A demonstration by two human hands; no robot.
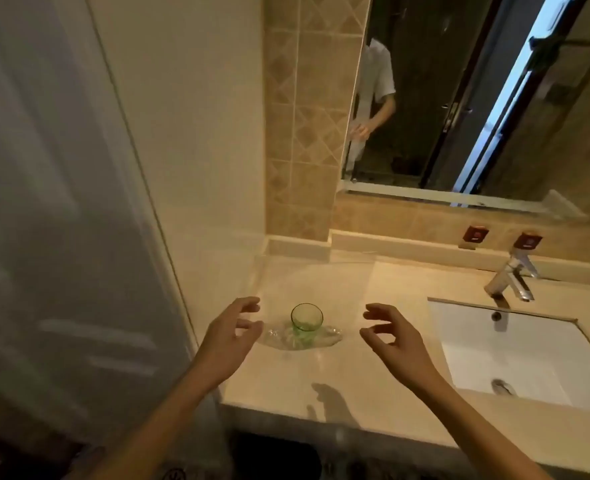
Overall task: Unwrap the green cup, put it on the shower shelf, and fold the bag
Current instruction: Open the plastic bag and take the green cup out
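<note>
A small green glass cup [306, 318] stands upright on the beige counter [321, 368], its foot in a crumpled clear plastic bag [328, 336] that spreads out to both sides. My left hand [232, 336] hovers just left of the bag, fingers curled and apart, holding nothing. My right hand [392, 336] hovers to the right of the cup, also open with curled fingers. Neither hand touches the cup. No shower shelf is visible.
A white sink [536, 358] with a chrome tap [510, 277] lies to the right. A frosted glass panel [61, 202] stands at the left. Above the counter hangs a mirror [459, 98] that reflects a person, beside a tiled wall [300, 133].
</note>
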